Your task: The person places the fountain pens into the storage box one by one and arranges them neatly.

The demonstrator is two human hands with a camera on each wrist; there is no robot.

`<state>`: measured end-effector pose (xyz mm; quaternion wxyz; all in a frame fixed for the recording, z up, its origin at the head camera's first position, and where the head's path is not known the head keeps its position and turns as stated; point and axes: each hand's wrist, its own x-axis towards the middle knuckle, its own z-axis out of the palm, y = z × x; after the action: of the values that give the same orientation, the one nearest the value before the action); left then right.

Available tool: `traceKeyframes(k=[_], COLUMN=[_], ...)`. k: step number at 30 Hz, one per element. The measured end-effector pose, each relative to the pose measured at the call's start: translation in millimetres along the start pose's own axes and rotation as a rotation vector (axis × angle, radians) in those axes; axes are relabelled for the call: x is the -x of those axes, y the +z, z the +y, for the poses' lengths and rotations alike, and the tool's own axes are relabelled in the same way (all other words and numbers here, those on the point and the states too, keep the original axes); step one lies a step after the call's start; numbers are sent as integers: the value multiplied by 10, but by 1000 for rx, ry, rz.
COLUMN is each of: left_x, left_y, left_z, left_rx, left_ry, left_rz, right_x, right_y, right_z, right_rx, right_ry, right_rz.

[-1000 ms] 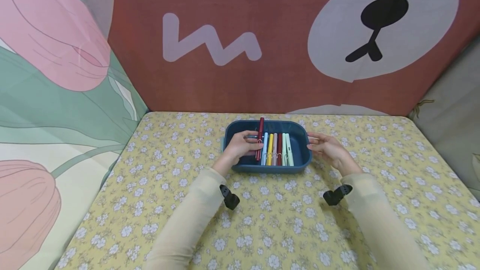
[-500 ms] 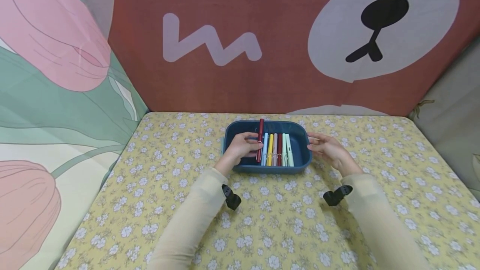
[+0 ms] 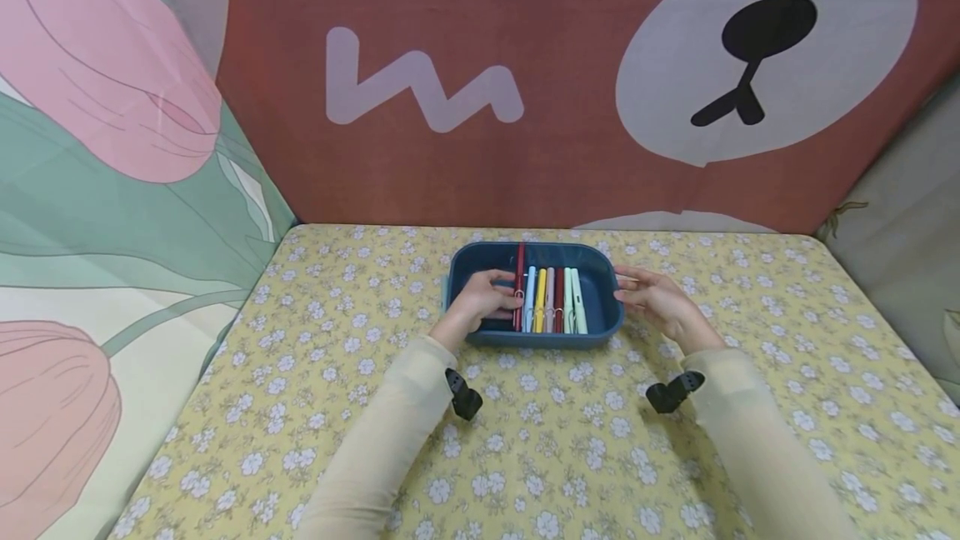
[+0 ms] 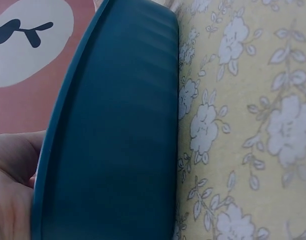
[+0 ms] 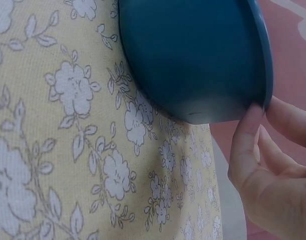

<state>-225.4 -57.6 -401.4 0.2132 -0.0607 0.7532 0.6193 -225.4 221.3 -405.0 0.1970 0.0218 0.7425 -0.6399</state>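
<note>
My left hand (image 3: 478, 298) pinches a dark red pen (image 3: 519, 277) over the left part of a blue open-topped box (image 3: 543, 340). The pen stands lengthwise beside a row of pens, its far end near the back rim. In the row I see a light blue pen (image 3: 530, 294), a yellow pen (image 3: 541, 294), a pinkish pen (image 3: 550, 294), another dark red pen (image 3: 558, 294) and two pale green pens (image 3: 579, 307). My right hand (image 3: 660, 300) touches the box's right end with its thumb and fingertips. The left wrist view hides the pen behind the box wall (image 4: 113, 125).
The box stands on a table with a yellow flowered cloth (image 3: 525, 457). A reddish-brown printed backdrop (image 3: 450, 173) rises behind the table, and a tulip-printed sheet (image 3: 135, 257) hangs at the left. Black wrist cameras sit on both sleeves.
The dark red pen in my left hand has come down a little and slightly toward me, and straightened to line up with the row. My right hand and the box have stayed put.
</note>
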Motion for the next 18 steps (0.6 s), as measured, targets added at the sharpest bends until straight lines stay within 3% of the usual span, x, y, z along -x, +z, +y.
traceKeyframes(k=[18], left_x=[-73], left_y=[16], left_z=[-24], left_rx=[-84], left_ry=[-47], left_rz=[1], right_x=[-11], right_y=[-32], right_z=[30], right_rx=[0], right_ry=[-17], right_rz=[-14])
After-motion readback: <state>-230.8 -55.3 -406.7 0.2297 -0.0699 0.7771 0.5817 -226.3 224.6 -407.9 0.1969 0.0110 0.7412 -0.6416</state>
